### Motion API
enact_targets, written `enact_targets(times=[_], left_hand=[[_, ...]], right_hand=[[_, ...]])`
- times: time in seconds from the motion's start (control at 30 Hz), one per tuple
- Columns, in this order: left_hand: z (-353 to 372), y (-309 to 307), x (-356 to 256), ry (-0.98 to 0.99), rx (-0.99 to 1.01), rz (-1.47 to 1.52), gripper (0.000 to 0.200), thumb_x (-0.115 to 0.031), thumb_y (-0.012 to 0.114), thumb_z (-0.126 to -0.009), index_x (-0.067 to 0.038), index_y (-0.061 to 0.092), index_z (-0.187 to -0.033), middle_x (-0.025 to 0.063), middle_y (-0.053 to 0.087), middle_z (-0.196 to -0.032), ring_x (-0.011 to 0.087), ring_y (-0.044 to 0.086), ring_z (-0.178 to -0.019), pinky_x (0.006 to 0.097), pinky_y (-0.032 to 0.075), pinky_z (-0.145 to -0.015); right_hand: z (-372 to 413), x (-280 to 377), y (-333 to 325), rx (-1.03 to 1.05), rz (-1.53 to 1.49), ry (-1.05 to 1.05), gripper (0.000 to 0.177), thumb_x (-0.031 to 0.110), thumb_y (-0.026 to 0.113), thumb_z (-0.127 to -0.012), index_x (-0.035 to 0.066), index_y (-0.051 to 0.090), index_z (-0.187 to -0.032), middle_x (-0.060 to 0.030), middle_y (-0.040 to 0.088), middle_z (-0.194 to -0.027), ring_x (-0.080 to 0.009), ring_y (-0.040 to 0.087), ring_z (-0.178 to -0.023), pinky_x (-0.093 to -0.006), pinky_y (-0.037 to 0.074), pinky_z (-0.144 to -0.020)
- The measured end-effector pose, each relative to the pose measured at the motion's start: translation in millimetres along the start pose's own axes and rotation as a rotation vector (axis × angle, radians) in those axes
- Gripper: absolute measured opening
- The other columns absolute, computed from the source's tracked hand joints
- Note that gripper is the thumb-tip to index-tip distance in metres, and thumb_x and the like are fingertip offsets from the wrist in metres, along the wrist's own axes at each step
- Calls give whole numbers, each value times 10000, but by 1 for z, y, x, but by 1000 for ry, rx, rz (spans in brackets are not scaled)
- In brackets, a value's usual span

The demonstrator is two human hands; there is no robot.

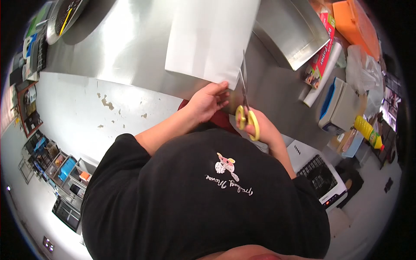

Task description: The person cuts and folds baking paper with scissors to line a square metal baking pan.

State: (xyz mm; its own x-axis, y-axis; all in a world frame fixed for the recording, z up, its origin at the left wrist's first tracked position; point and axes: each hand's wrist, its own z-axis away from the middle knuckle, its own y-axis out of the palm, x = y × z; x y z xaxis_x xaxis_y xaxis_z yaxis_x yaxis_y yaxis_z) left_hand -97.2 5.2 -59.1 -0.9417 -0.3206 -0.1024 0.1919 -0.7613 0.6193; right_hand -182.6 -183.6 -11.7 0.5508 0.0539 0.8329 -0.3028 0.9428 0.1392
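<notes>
Silvery metal desk [143,60]: at its near edge, the left hand [210,102] pinches the near right corner of a white paper sheet [208,43]. Just beside it, the right hand [264,126] grips yellow-handled scissors [246,99], blades parted along the sheet's right side. Farther right lie a metal tray [288,30] and a red box [321,56] lettered "Paper".

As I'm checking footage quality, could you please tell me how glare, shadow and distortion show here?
Head view: bright glare streaks the steel table; a dark patch, shadow or reflection, lies beside the round-rimmed object; strong lens distortion curves the surroundings, with black corners; the scissors and left hand are clear enough to make out.
</notes>
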Motion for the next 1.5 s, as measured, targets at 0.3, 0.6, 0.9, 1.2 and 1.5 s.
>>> enact_targets(times=[0.3, 0.6, 0.9, 1.2, 1.5], left_hand=[[51, -44, 7, 120, -259, -174, 139, -278, 613, -885, -154, 555, -909, -46, 555, -874, 84, 525, -821, 291, 435, -774], [81, -70, 6, 193, -335, -463, 501, -418, 645, -833, -55, 503, -1148, 59, 540, -1107, 147, 523, -957, 325, 459, -806], [60, -135, -46, 808, -718, 128, 611, -349, 670, -816, 1, 397, -1235, 124, 537, -1071, 185, 528, -924, 375, 485, -733], [122, -98, -86, 1361, -794, -465, 179, -150, 694, -805, -6, 634, -893, 37, 622, -819, 107, 577, -718, 248, 478, -639], [190, -73, -120, 1662, -825, -694, 125, -105, 708, -774, -44, 646, -864, 59, 637, -862, 141, 608, -770, 267, 494, -656]], right_hand=[[45, 31, -58, 276, 389, 419, 302, 155, 666, -617, 37, 542, -866, -44, 591, -761, -143, 568, -721, -290, 473, -688], [-4, 103, -54, 298, 741, 117, 423, 164, 667, -529, 56, 528, -913, -38, 503, -872, -159, 496, -832, -289, 426, -767], [-73, 121, -16, 130, 809, -68, 332, 112, 643, -655, 50, 513, -954, -34, 499, -805, -151, 498, -732, -281, 432, -682], [-156, 197, 106, -43, 1003, -856, 327, 140, 689, -701, 52, 594, -1001, -104, 633, -897, -288, 570, -825, -373, 456, -748], [-209, 253, 189, 137, 954, -996, 265, 50, 657, -729, 22, 582, -982, -47, 641, -880, -234, 544, -866, -333, 461, -754]])
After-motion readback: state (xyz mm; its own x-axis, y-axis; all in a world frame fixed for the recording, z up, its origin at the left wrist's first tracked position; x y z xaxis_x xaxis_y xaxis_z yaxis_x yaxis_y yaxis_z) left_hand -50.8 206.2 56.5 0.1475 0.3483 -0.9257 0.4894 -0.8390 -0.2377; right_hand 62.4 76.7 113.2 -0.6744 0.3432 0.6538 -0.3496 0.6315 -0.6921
